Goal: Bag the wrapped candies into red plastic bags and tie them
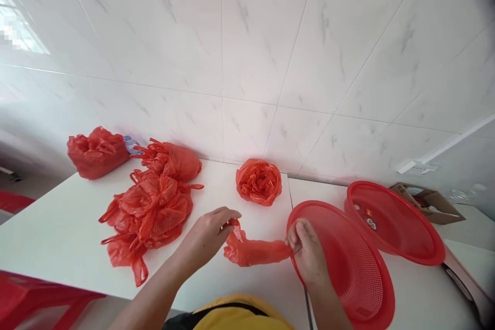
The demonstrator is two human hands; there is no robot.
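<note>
Nearest me is the worker's yellow clothing [240, 314], pressed close to the edge of the white table [209, 281]. Just beyond it, in front of the body, a red plastic bag [259, 253] hangs between the two hands, drawn into a narrow roll. Its long axis runs side to side, almost level, across the worker's front. The left hand [212, 229] is at the fuller end, fingers bent, a loop of the bag caught at the fingertips; how tight that grip is I can't tell. The right hand [308, 247] is closed, thumb folded over, pinching the thin, gathered end. So neither hand is nearer: each has one end, with the roll lying straight between them. Whether its underside touches the table I can't make out

To the right, partly behind the right forearm, stands a red basket [344, 258] with holes in its side. On the left, near the left forearm but apart from it, lies a heap of red bags [154, 211]. Farther in, beyond the gap between the hands, a round red bundle [259, 182] sits close to the wall. A second basket [398, 216] is to the far right, with a cardboard box [441, 206] behind it, and at the back rises the tiled wall [255, 56]
</note>
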